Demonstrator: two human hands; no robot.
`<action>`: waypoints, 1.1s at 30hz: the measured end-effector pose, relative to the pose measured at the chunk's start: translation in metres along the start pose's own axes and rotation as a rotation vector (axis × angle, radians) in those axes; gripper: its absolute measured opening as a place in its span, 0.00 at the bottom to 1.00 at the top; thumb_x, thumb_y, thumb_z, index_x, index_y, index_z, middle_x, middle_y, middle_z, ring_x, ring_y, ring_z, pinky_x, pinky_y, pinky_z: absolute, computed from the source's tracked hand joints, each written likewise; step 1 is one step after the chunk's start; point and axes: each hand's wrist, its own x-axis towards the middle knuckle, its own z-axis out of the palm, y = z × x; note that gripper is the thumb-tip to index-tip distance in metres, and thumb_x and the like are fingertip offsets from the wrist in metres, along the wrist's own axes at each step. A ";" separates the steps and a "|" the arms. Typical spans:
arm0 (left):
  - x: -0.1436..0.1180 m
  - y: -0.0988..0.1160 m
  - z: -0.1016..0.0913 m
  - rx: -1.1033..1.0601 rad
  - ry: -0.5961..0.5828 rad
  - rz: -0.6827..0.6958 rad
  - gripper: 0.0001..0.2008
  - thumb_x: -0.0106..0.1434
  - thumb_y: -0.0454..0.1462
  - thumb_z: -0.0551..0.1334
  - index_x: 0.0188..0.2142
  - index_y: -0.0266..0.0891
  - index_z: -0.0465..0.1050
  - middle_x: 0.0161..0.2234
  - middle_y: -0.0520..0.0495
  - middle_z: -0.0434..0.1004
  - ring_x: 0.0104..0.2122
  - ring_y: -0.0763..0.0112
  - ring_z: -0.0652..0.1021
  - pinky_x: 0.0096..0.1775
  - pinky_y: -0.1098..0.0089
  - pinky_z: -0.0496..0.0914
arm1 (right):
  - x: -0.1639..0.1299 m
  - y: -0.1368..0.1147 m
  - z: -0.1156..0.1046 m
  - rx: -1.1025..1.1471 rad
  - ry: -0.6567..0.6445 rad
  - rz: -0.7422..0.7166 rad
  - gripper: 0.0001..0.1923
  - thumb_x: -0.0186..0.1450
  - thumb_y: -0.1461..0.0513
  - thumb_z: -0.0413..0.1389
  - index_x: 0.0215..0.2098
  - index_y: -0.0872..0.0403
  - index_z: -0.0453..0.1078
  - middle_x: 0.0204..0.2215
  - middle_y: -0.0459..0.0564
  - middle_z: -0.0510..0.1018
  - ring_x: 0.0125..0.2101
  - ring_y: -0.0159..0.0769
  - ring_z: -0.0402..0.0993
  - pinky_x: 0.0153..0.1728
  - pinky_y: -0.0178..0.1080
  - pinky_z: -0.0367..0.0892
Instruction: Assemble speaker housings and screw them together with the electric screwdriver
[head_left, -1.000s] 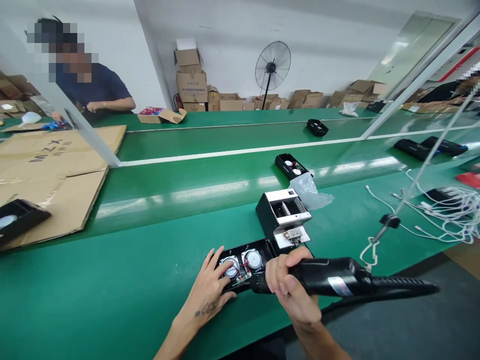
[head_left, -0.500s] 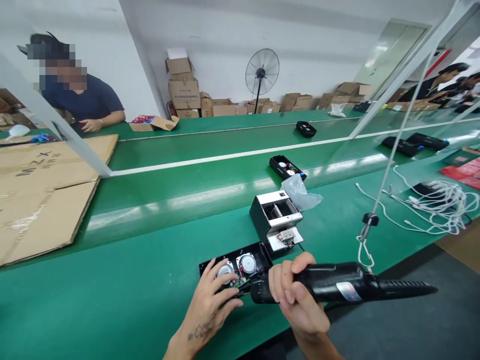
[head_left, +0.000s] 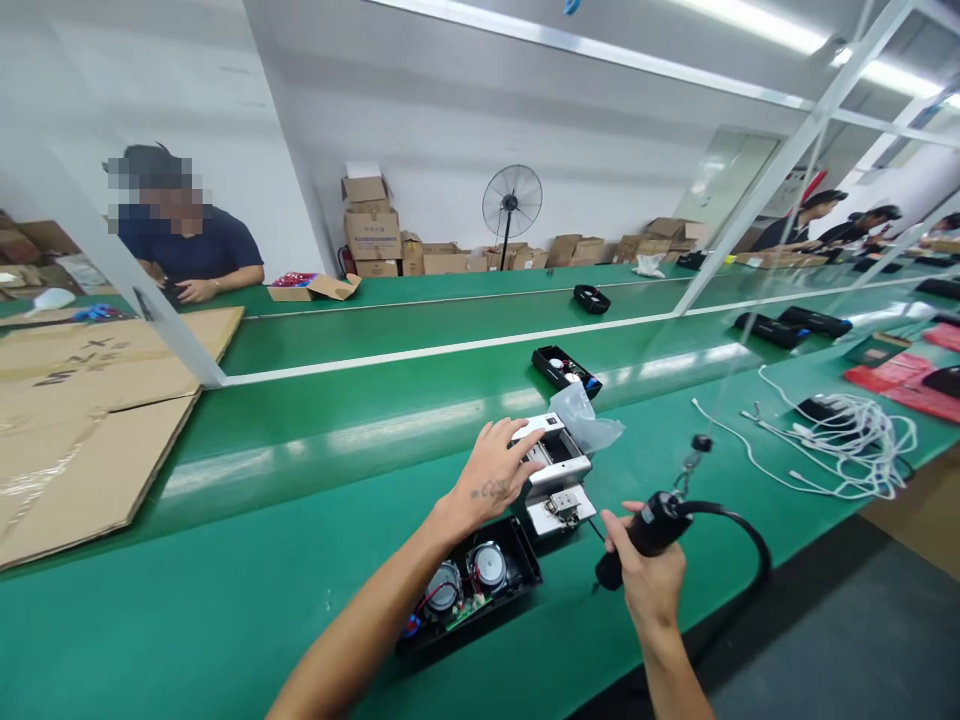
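My left hand (head_left: 495,468) reaches over the left side of a black-and-silver screw feeder (head_left: 564,512), fingers stretched out across its top; whether they press on it I cannot tell. My right hand (head_left: 654,575) is wrapped round a black electric screwdriver (head_left: 651,528), which hangs from a cord and points down and left, to the right of the feeder. Below my left forearm lies an open black speaker housing (head_left: 525,583) with two round speakers, a green circuit board and red wires, partly hidden by the arm.
A plastic bag (head_left: 583,420) lies behind the feeder. Another open housing (head_left: 566,371) sits on the green belt. White cables (head_left: 855,440) are heaped at the right, flattened cardboard (head_left: 90,420) at the left. Across the bench sits a person (head_left: 195,250).
My left hand has left the speaker housing and moved up to the screw feeder. The screwdriver has swung from lying level over the housing to pointing downward, farther right. The view has tilted up.
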 end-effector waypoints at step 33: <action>-0.222 0.042 -0.017 0.235 -0.239 -0.311 0.15 0.60 0.31 0.70 0.47 0.41 0.78 0.62 0.43 0.73 0.68 0.29 0.59 0.61 0.20 0.58 | -0.066 -0.040 0.091 -0.756 -1.710 -0.819 0.11 0.67 0.70 0.54 0.37 0.55 0.78 0.35 0.51 0.85 0.34 0.40 0.76 0.42 0.43 0.60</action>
